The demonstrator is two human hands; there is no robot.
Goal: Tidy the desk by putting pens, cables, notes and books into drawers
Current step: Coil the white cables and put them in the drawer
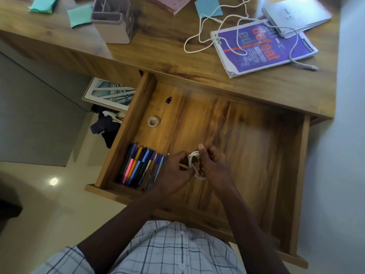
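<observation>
The drawer stood pulled out below the desk. Both hands were over its near middle. The left hand and the right hand had their fingers curled around a small coiled white cable. They held it between them just above the drawer floor, so it was not yet set down. It looked as if the person was tightening or tucking the last loop, though the fingers hid the exact wrap.

The pens seemed finished. They lay bundled side by side in the near left corner of the drawer, just left of the left hand. A roll of clear tape sat farther back in the drawer.

By this judgement the task was perhaps a third done. A second, longer white cable sprawled loose on the far right of the desk, draped over a purple book. It also touched a grey notebook that rested partly on the book. Two teal notes lay at the far left and a blue note lay near the far middle. A pink book showed at the far edge. A pen holder stood on the desk; whether any pens were left in it could not be told.
</observation>
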